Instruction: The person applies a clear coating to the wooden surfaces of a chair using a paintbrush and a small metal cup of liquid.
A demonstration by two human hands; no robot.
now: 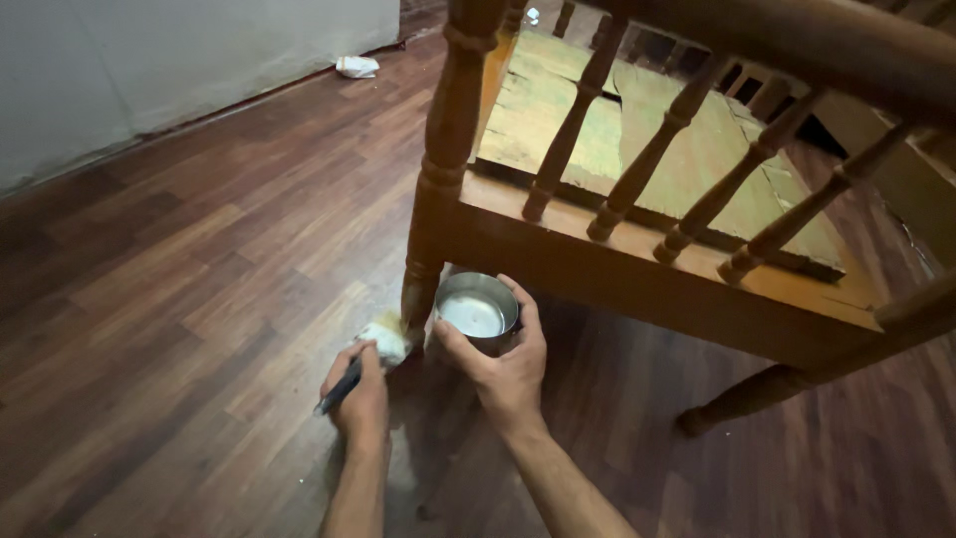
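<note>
Your left hand (360, 397) is gripping a brush (370, 357), dabbing the near chair leg (423, 274); your right hand (506, 361) is clasping a metal bowl (476, 311). The leg's foot is being coated; the far leg looks untouched.

A paintbrush with a dark slim handle and pale, paint-laden bristles (383, 339) is held low over the wooden floor, its handle slanting down to the left and its bristles touching the foot of the turned brown wooden furniture leg (423, 289). Just right of it, a small round shiny metal bowl (476, 311) sits upright and open, holding a shallow pool of whitish liquid, close beside that same leg.
</note>
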